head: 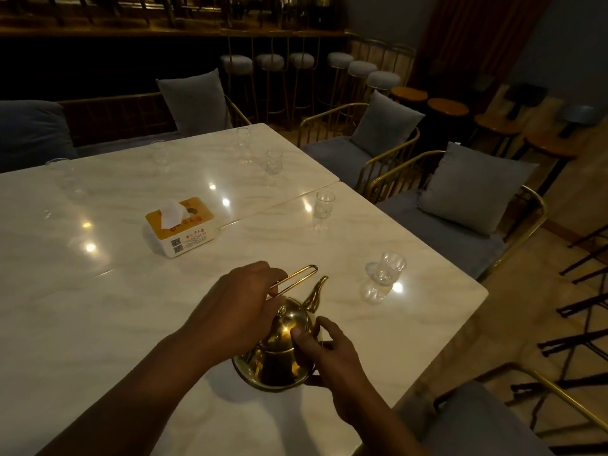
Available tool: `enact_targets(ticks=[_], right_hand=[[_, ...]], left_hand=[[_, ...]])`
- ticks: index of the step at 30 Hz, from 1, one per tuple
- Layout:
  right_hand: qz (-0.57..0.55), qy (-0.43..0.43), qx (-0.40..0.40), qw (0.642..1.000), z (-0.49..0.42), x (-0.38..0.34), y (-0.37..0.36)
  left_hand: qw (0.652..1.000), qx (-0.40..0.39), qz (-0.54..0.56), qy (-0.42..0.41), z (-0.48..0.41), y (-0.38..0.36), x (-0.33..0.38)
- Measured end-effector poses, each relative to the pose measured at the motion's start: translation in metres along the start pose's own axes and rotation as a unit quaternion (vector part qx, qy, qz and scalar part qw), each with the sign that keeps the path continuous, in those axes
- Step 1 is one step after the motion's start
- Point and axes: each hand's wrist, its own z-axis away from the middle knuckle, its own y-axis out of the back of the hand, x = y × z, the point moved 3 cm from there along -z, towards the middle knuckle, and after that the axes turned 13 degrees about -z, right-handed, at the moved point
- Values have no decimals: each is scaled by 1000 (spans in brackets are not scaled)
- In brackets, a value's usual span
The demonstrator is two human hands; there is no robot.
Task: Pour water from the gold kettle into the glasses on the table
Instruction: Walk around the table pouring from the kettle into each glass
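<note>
Right hand [324, 360] cups gold kettle [279, 360] body, lower centre of frame, on marble table [98, 307]; left hand [243, 297] grips its wire handle [297, 277]. Spout [317, 291] points toward nearest glass [390, 266], centre right. I'd lift by handle, press lid [286, 327] down, tilt slowly over rim.

Two bare arms in view
Left hand [243, 304] and left forearm [158, 373] are bare; likewise right hand [329, 360] and right forearm [378, 419].

The scene is dim and warm-toned. Small bright spots of reflected light glare on the glossy worktop [98, 307]. The background is dark and soft; wide-angle distortion curves the edges.
</note>
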Motion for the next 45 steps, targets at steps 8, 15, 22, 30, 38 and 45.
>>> enact_targets(ticks=[8, 15, 22, 30, 38, 45], right_hand=[[20, 33, -5, 999, -48, -66, 56], [46, 8, -24, 999, -122, -98, 135], [63, -52, -70, 994, -163, -101, 192], [29, -115, -113, 987, -177, -84, 220], [-10, -148, -95, 984, -173, -66, 225], [-22, -158, -89, 983, -172, -67, 229]], left_hand=[[999, 38, -11, -6, -73, -10, 49], [999, 22, -12, 42, -147, -66, 95], [997, -27, -38, 61, -196, -114, 133], [990, -79, -87, 74, -205, -139, 152], [987, -107, -100, 67, -216, -149, 171], [986, -112, -117, 46, -225, -155, 174]])
